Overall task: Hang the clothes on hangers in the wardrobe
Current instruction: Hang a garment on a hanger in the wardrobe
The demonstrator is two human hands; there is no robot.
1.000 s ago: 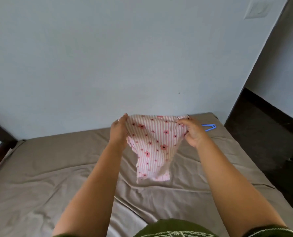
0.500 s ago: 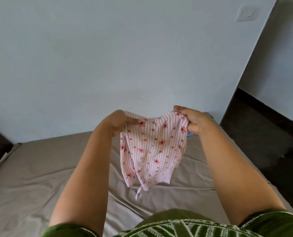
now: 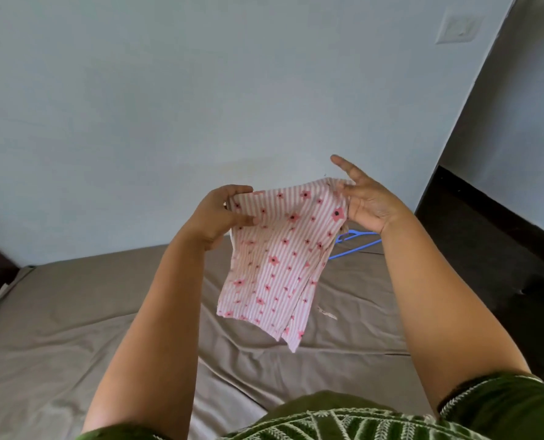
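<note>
scene: a person stands at the near edge of a bed (image 3: 74, 312) with a brown sheet, both arms raised toward a pale blue wall (image 3: 201, 90).
garment (image 3: 277, 265): small, pink-striped with red flowers, held up in the air over the middle of the bed, its lower end hanging free.
left hand (image 3: 220, 217): fingers and thumb curled round the garment's top left edge, pinching it.
right hand (image 3: 362, 201): thumb and one finger nip the top right corner; the other fingers are spread wide and straight.
hanger (image 3: 356, 241): blue, lying on the far right of the bed, just beyond the garment and partly hidden by it and the right arm; nobody touches it.
done: the garment is off the bed and spread between two hands.
left: by the look of it, nearly everything. the garment is not yet on the hanger, and no wardrobe is in view.
other: a wall switch (image 3: 458, 28) high at far right; dark floor (image 3: 502, 249) to the right of the bed.
</note>
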